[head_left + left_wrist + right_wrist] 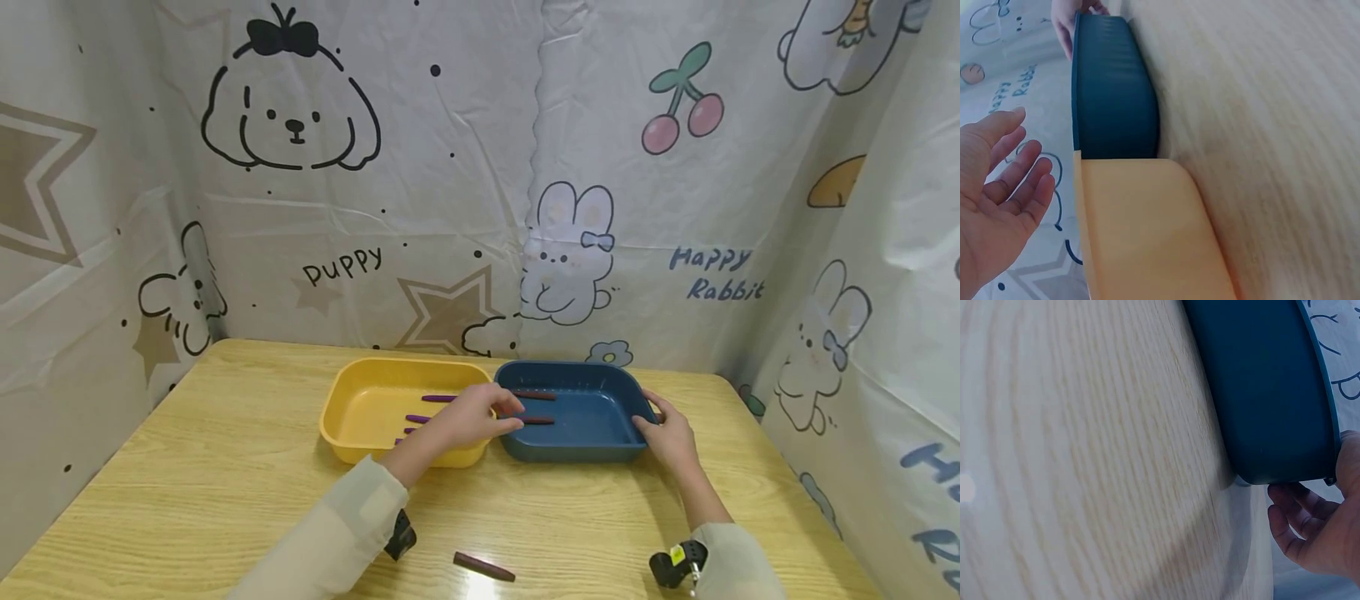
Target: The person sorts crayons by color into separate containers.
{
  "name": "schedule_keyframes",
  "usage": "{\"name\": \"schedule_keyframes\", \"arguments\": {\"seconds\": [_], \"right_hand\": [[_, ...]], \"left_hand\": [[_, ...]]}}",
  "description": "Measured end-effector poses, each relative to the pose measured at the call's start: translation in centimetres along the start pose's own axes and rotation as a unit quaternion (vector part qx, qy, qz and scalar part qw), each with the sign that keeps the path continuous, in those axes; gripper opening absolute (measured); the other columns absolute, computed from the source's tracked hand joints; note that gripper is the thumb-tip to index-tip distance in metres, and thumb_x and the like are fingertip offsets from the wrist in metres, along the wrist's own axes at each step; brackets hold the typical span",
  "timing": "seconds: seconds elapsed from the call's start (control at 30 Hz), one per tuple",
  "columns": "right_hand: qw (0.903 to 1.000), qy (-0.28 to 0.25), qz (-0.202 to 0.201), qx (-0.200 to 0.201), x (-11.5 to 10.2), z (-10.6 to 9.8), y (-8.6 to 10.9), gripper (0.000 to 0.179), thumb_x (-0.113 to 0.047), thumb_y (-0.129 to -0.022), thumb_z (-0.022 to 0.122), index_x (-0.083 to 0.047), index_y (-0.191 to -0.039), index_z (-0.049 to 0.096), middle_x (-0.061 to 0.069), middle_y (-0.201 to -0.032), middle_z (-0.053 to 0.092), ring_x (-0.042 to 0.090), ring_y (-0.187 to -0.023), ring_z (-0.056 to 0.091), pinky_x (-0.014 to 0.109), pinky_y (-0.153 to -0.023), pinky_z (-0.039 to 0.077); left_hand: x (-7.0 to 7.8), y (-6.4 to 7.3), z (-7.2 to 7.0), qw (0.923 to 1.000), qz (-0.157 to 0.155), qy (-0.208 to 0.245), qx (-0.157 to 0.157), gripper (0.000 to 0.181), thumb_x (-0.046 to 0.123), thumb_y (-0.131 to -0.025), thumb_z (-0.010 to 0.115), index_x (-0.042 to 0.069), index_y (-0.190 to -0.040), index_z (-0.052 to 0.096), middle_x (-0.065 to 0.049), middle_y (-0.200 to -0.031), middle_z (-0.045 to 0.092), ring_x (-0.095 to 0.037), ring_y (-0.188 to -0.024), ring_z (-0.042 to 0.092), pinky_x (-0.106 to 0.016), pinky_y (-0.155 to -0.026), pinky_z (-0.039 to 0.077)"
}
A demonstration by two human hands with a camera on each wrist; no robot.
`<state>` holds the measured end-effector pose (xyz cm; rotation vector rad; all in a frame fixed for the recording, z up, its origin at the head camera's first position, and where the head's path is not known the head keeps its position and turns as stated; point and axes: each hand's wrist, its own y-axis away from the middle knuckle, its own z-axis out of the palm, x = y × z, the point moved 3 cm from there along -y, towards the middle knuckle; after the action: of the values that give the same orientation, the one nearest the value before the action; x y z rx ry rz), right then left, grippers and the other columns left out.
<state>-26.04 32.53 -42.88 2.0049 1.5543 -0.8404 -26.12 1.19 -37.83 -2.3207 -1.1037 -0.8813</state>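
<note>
My left hand (pixel 476 412) hovers over the spot where the yellow bin (pixel 360 454) and the blue bin (pixel 577 452) meet. In the left wrist view that hand (pixel 1004 194) has loosely bent fingers and holds nothing. My right hand (pixel 670 432) grips the blue bin's right end, thumb over the rim and fingers outside; the right wrist view shows this hand (pixel 1319 522) at the bin's corner. Brown crayons (pixel 538 421) lie in the blue bin, partly hidden by my left hand. Several purple crayons (pixel 437 398) lie in the yellow one, partly covered by my left arm.
Another brown crayon (pixel 483 567) lies on the wooden table (pixel 187 492) near its front, between my forearms. Both bins stand side by side toward the back edge. A printed white curtain (pixel 450 167) hangs behind the table and along its sides.
</note>
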Motion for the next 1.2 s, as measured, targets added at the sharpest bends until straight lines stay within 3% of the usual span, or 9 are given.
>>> {"name": "schedule_keyframes", "arguments": {"seconds": [0.2,0.3,0.43,0.73,0.87,1.2], "right_hand": [[1.0,-0.002,-0.002,-0.001,0.0,0.1,0.0,0.054,-0.019,-0.093,0.054,-0.009,-0.143,0.037,0.033,-0.126,0.052,0.04,-0.107,0.055,0.038,-0.079,0.049],[1.0,0.001,-0.004,0.0,0.0,0.1,0.0,0.054,-0.018,-0.093,0.054,-0.009,-0.143,0.037,0.033,-0.126,0.051,0.041,-0.108,0.055,0.04,-0.081,0.048],[1.0,0.0,-0.005,0.002,0.0,0.0,0.0,0.054,-0.018,-0.092,0.054,-0.009,-0.143,0.038,0.033,-0.127,0.051,0.041,-0.11,0.054,0.039,-0.081,0.048],[1.0,-0.004,-0.005,-0.002,0.0,0.2,0.0,0.054,-0.018,-0.093,0.054,-0.009,-0.143,0.037,0.033,-0.125,0.052,0.04,-0.106,0.057,0.035,-0.076,0.05],[1.0,-0.003,-0.007,0.002,0.0,0.2,-0.1,0.054,-0.018,-0.092,0.054,-0.009,-0.143,0.038,0.033,-0.123,0.053,0.039,-0.104,0.058,0.033,-0.074,0.049],[1.0,-0.004,-0.008,0.003,-0.1,0.1,-0.1,0.054,-0.017,-0.092,0.054,-0.008,-0.143,0.038,0.033,-0.128,0.05,0.043,-0.111,0.054,0.04,-0.081,0.049]], "left_hand": [[0.2,1.4,0.5,0.9995,0.026,-0.014,-0.013,0.024,0.024,-0.089,0.064,0.007,-0.106,0.067,-0.007,-0.104,0.067,-0.02,-0.097,0.06,-0.03,-0.085,0.05],[0.4,1.9,0.6,0.999,0.038,-0.02,-0.011,0.025,0.025,-0.088,0.065,0.007,-0.105,0.068,-0.005,-0.101,0.067,-0.017,-0.094,0.06,-0.025,-0.081,0.05],[0.7,2.7,0.8,0.9979,0.057,-0.025,-0.017,0.024,0.024,-0.087,0.066,0.008,-0.104,0.069,-0.002,-0.096,0.067,-0.015,-0.089,0.06,-0.02,-0.075,0.05],[1.0,4.7,1.1,0.9926,0.107,-0.041,-0.04,0.019,0.02,-0.088,0.066,0.008,-0.102,0.07,-0.007,-0.098,0.068,-0.02,-0.09,0.06,-0.025,-0.079,0.051],[1.1,5.6,1.3,0.9891,0.128,-0.051,-0.052,0.02,0.021,-0.088,0.065,0.008,-0.102,0.07,-0.006,-0.096,0.068,-0.017,-0.087,0.06,-0.021,-0.077,0.05],[0.8,7.9,3.3,0.9825,0.134,-0.076,-0.105,0.02,0.021,-0.087,0.067,0.009,-0.103,0.07,-0.001,-0.094,0.065,-0.005,-0.083,0.057,-0.013,-0.076,0.047]]}}
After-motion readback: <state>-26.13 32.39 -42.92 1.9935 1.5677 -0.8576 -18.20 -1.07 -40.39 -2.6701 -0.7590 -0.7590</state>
